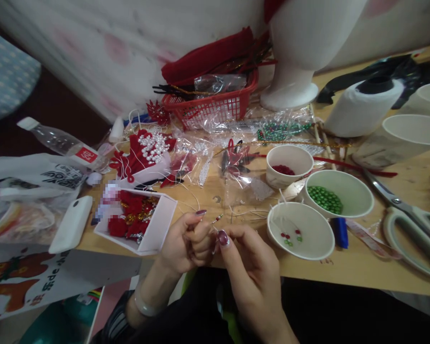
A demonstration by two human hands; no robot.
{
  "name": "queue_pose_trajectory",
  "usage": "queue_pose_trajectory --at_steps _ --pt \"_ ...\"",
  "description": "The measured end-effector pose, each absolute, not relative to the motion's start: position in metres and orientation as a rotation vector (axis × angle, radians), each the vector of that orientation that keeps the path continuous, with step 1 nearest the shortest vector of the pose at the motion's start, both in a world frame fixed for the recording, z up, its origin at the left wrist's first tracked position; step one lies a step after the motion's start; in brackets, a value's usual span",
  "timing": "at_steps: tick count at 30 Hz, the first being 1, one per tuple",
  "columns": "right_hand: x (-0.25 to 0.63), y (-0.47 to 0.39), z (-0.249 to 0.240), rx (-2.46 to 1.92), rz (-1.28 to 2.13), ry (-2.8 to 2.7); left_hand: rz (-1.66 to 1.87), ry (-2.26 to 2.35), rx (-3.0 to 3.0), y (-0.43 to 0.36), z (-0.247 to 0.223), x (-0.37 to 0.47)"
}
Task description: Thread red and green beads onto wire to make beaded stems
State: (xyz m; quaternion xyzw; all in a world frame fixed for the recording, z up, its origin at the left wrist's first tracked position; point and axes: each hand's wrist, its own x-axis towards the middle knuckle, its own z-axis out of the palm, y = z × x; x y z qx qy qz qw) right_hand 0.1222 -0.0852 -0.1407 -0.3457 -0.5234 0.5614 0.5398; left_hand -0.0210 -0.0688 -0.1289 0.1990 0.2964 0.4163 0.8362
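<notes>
Just above the table's front edge, my left hand (191, 241) is closed on a thin string with a few small beads (218, 218) poking up past its fingers. Thumb and forefinger of my right hand (249, 258) pinch the same string beside it; the exact grip is too small to make out. To the right, a paper cup (320, 246) holds several red and green beads on white thread. Behind it stand a cup of green beads (324, 199) and a cup of dark red beads (283, 170).
A white box (165, 220) of red ornaments lies left of my hands, near a white phone (71, 224) and a plastic bottle (62, 141). Behind are a red basket (215, 107) and a thread cone (361, 107). Large scissors (408, 215) lie right.
</notes>
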Motion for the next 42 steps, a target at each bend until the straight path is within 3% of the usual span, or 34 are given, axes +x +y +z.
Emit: queue_pose_trajectory --at_steps 11,21,42 --pt "0.129 -0.081 -0.139 -0.764 1.420 -1.342 0.845 0.677 0.449 -0.069 -0.128 -0.021" --pt "0.137 -0.075 -0.131 -0.679 1.606 -1.360 0.892 1.025 0.673 -0.076 -0.122 -0.016" --pt "0.136 -0.068 -0.128 -0.644 1.892 -1.110 0.796 0.940 0.686 -0.078 -0.127 -0.022"
